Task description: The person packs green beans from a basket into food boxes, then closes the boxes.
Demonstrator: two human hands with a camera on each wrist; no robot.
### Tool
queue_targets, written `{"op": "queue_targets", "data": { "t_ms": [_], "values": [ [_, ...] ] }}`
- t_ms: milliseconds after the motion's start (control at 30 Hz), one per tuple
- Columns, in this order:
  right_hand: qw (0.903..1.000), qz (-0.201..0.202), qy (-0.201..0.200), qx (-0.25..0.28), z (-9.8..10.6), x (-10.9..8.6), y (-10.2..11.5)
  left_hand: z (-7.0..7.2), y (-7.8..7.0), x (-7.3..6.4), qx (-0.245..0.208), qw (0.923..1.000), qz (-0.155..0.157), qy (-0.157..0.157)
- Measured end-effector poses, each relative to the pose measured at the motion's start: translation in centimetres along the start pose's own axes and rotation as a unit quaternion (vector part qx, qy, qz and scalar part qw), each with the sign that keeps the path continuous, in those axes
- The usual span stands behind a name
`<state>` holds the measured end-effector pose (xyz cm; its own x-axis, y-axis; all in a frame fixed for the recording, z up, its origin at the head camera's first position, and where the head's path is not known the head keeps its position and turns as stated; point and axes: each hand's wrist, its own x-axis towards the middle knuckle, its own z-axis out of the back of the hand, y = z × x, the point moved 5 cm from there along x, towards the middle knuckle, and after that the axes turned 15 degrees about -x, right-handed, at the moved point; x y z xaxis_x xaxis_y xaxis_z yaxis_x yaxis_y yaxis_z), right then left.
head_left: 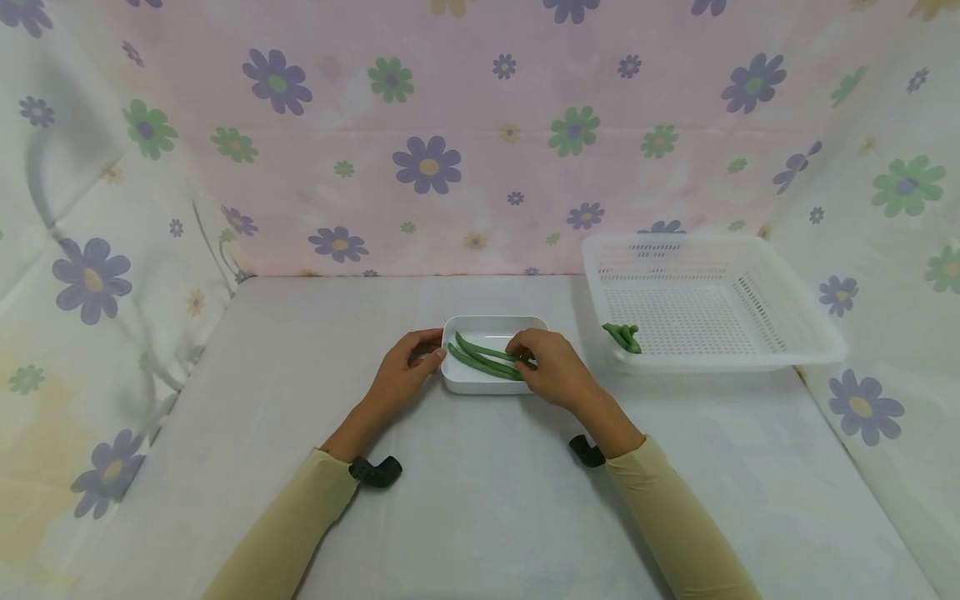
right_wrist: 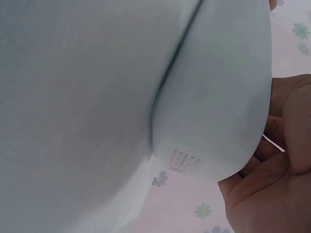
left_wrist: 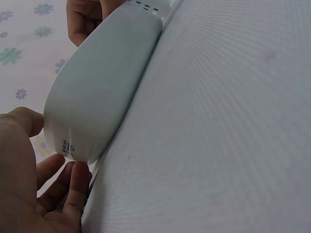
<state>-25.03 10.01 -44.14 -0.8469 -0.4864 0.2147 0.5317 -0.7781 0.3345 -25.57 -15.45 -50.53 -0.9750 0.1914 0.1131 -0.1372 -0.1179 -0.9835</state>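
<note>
A small white tray [head_left: 483, 387] stands on the table, and a few long green beans [head_left: 476, 358] lie in it. My left hand [head_left: 401, 367] holds the tray's left end, thumb near the front corner and the fingers behind. In the left wrist view, this hand's fingertips [left_wrist: 79, 174] touch the end wall below the rim. Reaching over the tray's right side, my right hand [head_left: 551, 367] pinches the right ends of the beans. The right wrist view shows the tray's outer wall [right_wrist: 214, 97] with a printed label; the beans are hidden there.
To the right stands a larger white slotted plastic basket [head_left: 720, 358], with a small cluster of short green pieces [head_left: 622, 337] at its front left corner. A white cloth [head_left: 480, 508] covers the table. Flowered curtains [head_left: 465, 217] enclose the back and sides.
</note>
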Motion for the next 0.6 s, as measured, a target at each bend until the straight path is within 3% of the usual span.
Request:
{"op": "queue_targets", "data": {
  "t_ms": [233,600],
  "values": [
    [0.9995,-0.015,0.027,0.002,-0.17,0.37,0.0,-0.13,-0.27,-0.02,-0.003,1.0,-0.002,-0.002],
    [0.9993,-0.014,0.035,-0.002,-0.29,0.4,-0.1,-0.1,-0.37,-0.09,-0.003,1.0,-0.001,-0.002]
  ]
}}
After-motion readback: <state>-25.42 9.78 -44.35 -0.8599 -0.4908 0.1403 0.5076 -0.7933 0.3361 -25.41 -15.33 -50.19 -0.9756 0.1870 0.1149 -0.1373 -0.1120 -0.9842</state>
